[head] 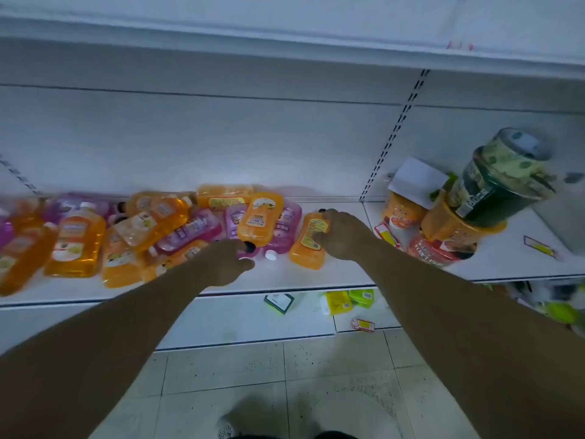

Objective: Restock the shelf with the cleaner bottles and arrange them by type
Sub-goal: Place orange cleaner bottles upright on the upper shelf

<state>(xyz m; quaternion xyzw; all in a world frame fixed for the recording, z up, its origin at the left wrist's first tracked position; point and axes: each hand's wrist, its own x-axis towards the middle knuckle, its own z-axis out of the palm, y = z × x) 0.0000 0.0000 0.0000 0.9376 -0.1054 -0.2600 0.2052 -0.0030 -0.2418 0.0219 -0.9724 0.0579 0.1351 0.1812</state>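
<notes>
Several orange and pink cleaner bottles lie jumbled on the white shelf [316, 274]. My right hand [342, 234] grips an orange bottle [308, 245] lying apart at the right end of the pile, its black cap pointing to the back. My left hand [226, 263] holds the black-capped neck of another orange bottle [261, 218], which lies on top of pink bottles [286, 226]. A pink bottle's white cap [271, 255] shows between my hands. More orange bottles [76, 245] and pink ones [190, 231] lie flat to the left.
Stacked instant noodle cups [493, 185] in orange, red and dark green fill the shelf bay on the right, beyond a slotted upright [392, 134]. Small green and yellow packs [338, 302] lie on the lower shelf. An upper shelf edge overhangs. Tiled floor lies below.
</notes>
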